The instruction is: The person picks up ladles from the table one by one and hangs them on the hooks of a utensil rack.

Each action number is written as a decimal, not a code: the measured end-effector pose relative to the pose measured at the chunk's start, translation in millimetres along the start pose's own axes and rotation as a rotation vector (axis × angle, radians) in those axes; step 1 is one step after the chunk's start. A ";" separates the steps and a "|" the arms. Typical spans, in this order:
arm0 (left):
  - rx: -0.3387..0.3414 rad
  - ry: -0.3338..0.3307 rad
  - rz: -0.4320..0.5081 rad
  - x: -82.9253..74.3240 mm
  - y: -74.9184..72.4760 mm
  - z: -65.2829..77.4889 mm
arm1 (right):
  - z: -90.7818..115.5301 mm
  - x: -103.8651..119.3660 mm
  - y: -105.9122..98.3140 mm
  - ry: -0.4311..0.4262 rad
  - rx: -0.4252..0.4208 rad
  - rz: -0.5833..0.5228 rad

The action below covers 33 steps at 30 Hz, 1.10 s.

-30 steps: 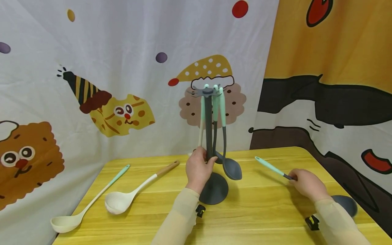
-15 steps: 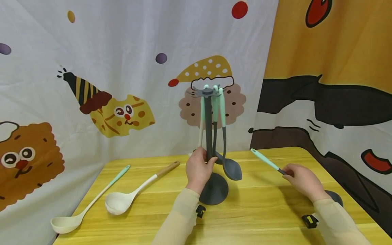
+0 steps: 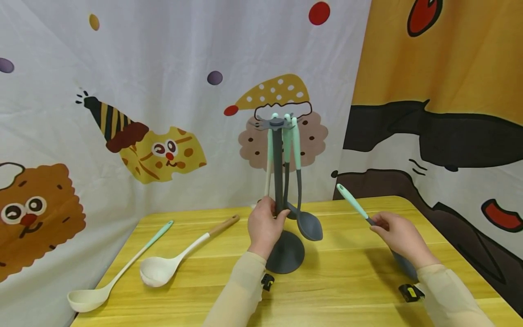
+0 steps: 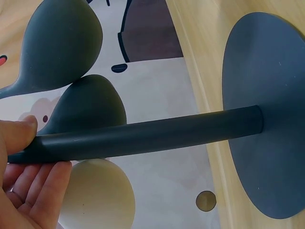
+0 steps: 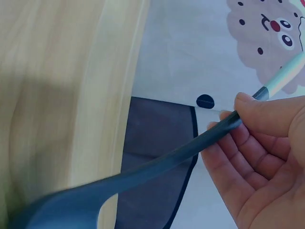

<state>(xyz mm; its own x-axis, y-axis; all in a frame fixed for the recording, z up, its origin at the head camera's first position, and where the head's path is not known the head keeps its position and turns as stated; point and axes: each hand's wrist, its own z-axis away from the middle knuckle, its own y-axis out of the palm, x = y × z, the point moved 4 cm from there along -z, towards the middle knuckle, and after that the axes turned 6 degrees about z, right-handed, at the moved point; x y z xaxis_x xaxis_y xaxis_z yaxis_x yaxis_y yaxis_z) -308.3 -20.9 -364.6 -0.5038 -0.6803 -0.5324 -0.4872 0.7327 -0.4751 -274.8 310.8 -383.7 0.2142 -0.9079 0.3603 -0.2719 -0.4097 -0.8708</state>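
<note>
Right of the stand [image 3: 278, 168], the right hand [image 3: 402, 238] pinches a mint-handled utensil [image 3: 353, 202] by its dark shaft [image 5: 157, 167], and from the head view that hand hides part of it. The right wrist view bares the shaft but crops the utensil's far end. The left hand [image 3: 265, 227] grips the stand's post [image 4: 143, 136] (from above it masks most of a cream head [image 4: 102, 191] that the left wrist view shows, itself cut off below).

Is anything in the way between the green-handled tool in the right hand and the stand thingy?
Nothing visible stands in the gap between the green-handled tool in the right hand and the stand. But a grey spoon hangs on the stand's side facing the tool, so it might get bumped.
</note>
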 end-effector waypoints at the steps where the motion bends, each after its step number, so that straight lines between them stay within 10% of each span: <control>1: -0.001 0.001 0.001 0.1 0.0 0.1 | 0.0 1.4 -0.9 -0.001 -0.009 -0.007; 33: -0.013 0.021 0.020 0.3 -0.8 1.0 | -5.8 80.1 -41.7 -0.137 -0.257 -0.111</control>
<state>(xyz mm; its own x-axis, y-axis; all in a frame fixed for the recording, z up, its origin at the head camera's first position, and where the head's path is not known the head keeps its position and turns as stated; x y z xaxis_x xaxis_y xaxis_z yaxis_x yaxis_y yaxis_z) -307.3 -21.6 -365.1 -0.5284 -0.6660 -0.5265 -0.4860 0.7458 -0.4556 -251.7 254.7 -316.6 0.3753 -0.8430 0.3853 -0.4646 -0.5308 -0.7088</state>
